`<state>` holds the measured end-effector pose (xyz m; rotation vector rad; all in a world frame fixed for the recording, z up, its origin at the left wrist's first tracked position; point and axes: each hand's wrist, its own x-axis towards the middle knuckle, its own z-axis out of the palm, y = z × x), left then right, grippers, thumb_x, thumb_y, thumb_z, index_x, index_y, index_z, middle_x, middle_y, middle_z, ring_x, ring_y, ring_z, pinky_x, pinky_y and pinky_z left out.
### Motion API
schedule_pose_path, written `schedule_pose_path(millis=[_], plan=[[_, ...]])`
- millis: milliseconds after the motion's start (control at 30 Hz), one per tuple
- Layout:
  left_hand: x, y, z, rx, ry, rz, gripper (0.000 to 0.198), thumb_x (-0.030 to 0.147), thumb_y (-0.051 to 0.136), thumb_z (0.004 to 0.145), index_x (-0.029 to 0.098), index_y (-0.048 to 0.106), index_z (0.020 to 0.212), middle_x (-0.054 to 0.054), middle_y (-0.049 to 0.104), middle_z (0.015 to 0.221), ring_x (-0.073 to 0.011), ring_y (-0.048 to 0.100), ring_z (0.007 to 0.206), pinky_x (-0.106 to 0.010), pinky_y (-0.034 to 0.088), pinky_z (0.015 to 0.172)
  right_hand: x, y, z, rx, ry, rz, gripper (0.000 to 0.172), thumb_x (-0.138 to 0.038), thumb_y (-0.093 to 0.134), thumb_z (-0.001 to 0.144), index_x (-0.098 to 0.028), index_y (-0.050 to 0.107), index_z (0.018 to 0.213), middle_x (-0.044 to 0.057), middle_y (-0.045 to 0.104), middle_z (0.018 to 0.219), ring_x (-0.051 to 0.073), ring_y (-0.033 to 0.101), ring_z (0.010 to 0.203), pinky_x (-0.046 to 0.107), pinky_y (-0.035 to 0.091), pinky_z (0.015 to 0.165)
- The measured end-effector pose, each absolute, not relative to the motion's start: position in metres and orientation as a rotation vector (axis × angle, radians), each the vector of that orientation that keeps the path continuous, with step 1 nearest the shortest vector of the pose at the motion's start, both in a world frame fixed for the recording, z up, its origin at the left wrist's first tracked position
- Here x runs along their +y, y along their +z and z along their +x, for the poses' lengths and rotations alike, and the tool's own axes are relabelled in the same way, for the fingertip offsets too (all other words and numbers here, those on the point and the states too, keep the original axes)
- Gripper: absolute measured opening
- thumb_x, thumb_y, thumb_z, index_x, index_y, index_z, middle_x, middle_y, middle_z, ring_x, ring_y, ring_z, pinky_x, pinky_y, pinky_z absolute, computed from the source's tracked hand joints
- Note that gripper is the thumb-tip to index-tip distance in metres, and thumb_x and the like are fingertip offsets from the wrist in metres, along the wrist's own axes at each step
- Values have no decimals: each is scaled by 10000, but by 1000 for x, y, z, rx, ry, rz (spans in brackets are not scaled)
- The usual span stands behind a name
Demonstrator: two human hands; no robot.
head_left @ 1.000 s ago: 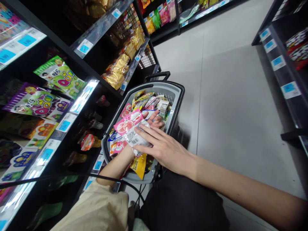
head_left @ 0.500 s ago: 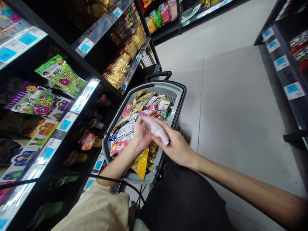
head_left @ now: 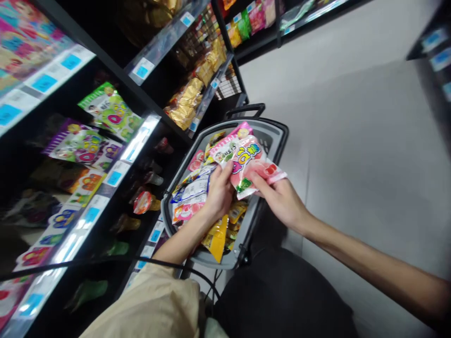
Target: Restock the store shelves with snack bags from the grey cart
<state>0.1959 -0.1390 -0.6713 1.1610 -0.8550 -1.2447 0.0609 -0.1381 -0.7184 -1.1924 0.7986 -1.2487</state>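
A pink and white bag of gummy candy [head_left: 252, 157] is held up over the shopping basket, its printed front turned towards me. My left hand [head_left: 221, 190] grips the bag's left edge, thumb on the front. At its lower right corner, my right hand [head_left: 283, 202] pinches it with the thumb across the front. Below is the grey shopping basket [head_left: 278, 134] with a black rim, filled with several snack packets. Among them are a blue and white packet [head_left: 193, 188] and a yellow packet [head_left: 216, 237]. The bag and my hands hide part of the contents.
Left of the basket, a shelf [head_left: 116, 173] carries green [head_left: 111, 110] and purple candy bags [head_left: 79, 145]. Gold-wrapped packets [head_left: 188, 101] lie further back. A black cable [head_left: 141, 259] crosses my left arm. Grey floor [head_left: 338, 126] extends to the right, towards another shelf [head_left: 439, 51].
The candy bag, seen nearly edge-on before, has turned to show its front. My left hand has closed on it from an open palm. The view has shifted slightly.
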Motion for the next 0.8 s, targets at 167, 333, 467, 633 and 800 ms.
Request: schedule_pose_path(millis=[167, 333, 467, 633, 800], plan=[[-142, -678, 206, -809, -1101, 1200, 736, 357, 810, 823, 299, 451, 1463, -61, 693, 1254, -253, 674, 1201, -400, 540, 1030, -132, -719, 63, 934, -1153, -1864, 376, -519, 499, 986, -240, 746, 931, 95, 783, 917, 321, 740, 856, 425, 561, 759], [-141, -673, 214, -944, -1061, 1264, 563, 421, 855, 775, 286, 624, 1270, -44, 668, 1185, -226, 662, 1127, -365, 522, 1013, -136, -722, 66, 920, -1151, -2013, 421, -476, 399, 1036, -231, 732, 960, 90, 791, 917, 297, 756, 809, 377, 544, 668], [-138, -652, 218, -1154, -1426, 1284, 692, 406, 959, 636, 225, 691, 1247, -88, 656, 1316, -297, 616, 1259, -429, 465, 1119, -144, -723, 58, 893, -1025, -1995, 481, -472, 345, 1053, -232, 725, 883, 62, 779, 803, 270, 753, 725, 350, 549, 616], [-132, -624, 224, -1180, -1394, 1217, 1124, 290, 1022, 514, 276, 492, 1505, -135, 584, 1463, -327, 647, 1256, -480, 488, 1108, -143, -730, 57, 647, -1089, -2319, 481, -484, 408, 1041, -181, 715, 1254, 115, 763, 1204, 316, 699, 1168, 434, 575, 939], [-116, -599, 250, -1280, -1054, 1255, 1170, 256, 1004, 533, 299, 419, 1546, -136, 545, 1509, -322, 628, 1286, -414, 547, 1037, -135, -741, 62, 518, -902, -2701, 480, -333, 380, 1063, -190, 778, 836, 88, 764, 853, 296, 708, 929, 512, 493, 938]])
